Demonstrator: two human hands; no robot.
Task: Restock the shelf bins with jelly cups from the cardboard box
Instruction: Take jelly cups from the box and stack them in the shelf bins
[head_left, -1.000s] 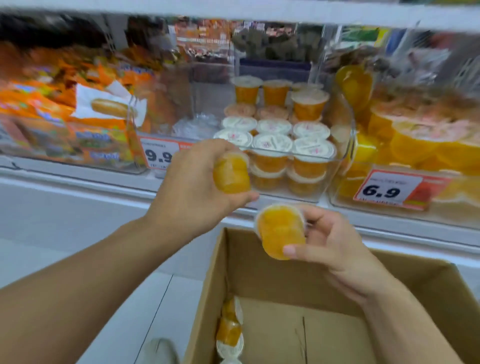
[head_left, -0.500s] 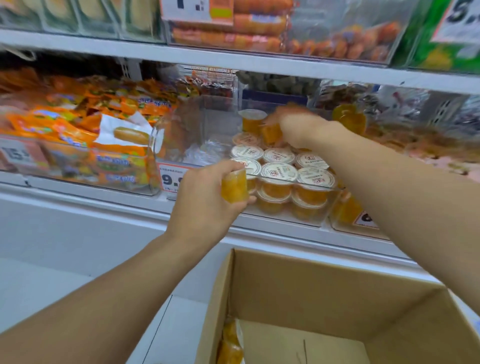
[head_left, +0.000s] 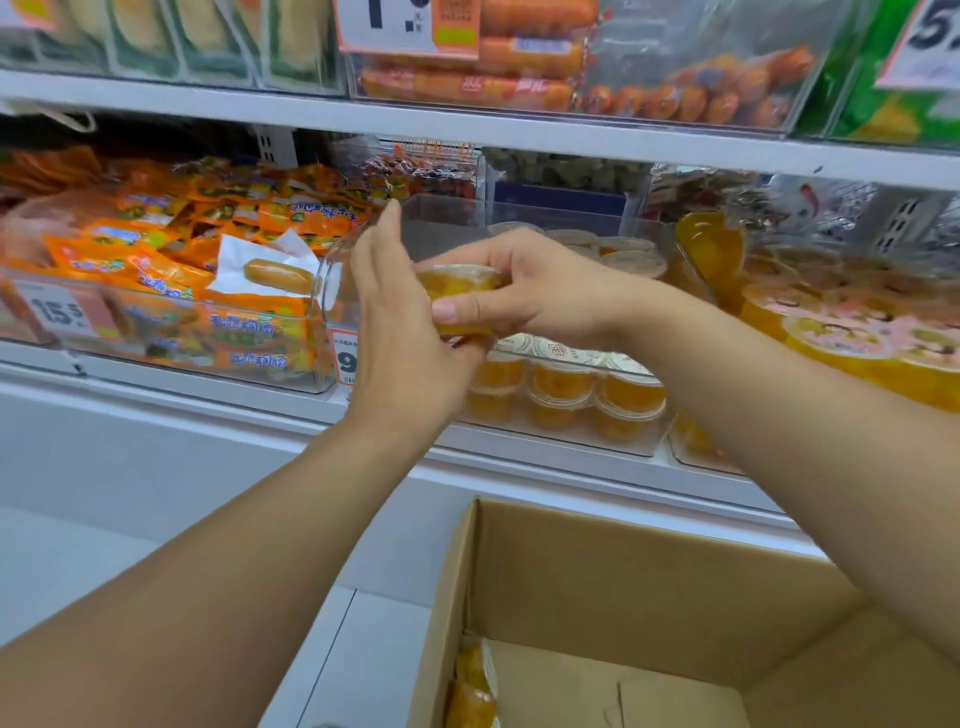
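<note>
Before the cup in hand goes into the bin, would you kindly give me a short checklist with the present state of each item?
1. Jelly cup held firmly: ok, the right hand pinches it by thumb and fingers.
2. Left hand out of the way: not ok, it touches the cup with straight fingers.
3. Room in the clear bin: ok, its left part looks unfilled.
4. Cups in the bin stacked upright: ok.
5. Cup seal intact: cannot tell, blurred.
6. More stock in the cardboard box: ok, some cups lie in its corner.
</note>
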